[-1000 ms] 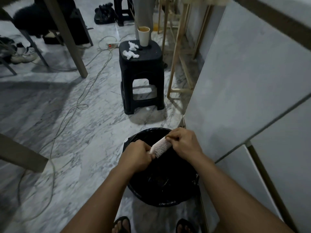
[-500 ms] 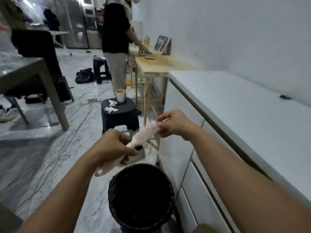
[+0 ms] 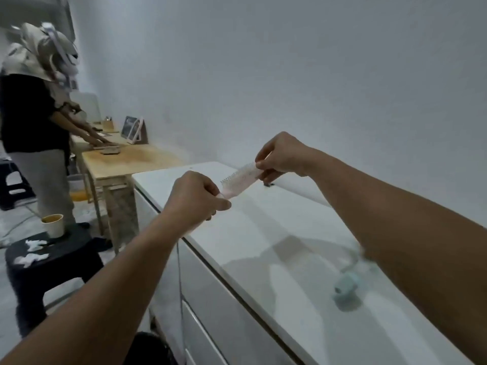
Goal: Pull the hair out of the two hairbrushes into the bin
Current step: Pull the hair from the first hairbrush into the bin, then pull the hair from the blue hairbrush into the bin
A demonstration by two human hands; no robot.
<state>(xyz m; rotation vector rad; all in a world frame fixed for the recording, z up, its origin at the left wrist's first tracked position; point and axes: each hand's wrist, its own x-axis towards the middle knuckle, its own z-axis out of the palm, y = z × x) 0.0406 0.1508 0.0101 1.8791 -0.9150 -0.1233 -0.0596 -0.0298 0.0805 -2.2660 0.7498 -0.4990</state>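
The pink hairbrush (image 3: 238, 181) is held up over the white counter (image 3: 263, 233) between both hands, well above and away from the bin (image 3: 147, 349), whose dark rim only peeks in at about 6 o'clock at the bottom edge of the view; held this way it seems ready to be set down on the counter rather than picked over the bin, though that is a judgement. The left hand (image 3: 196, 198) is wrapped in a closed fist around the handle, knuckles up, at about 8 o'clock from the brush head, forearm reaching in from the lower left. The right hand (image 3: 280, 156) sits at about 2 o'clock from the head, fingers (image 3: 261, 164) pressed together in a pinch on the brush's far tip, wrist bent slightly down and the forearm stretching in from the lower right. Whether any hair is between those fingertips is too fine to tell. The second, pale blue hairbrush (image 3: 346, 285) lies blurred on the counter at roughly 4 o'clock, just under the right forearm, apparently waiting its turn.
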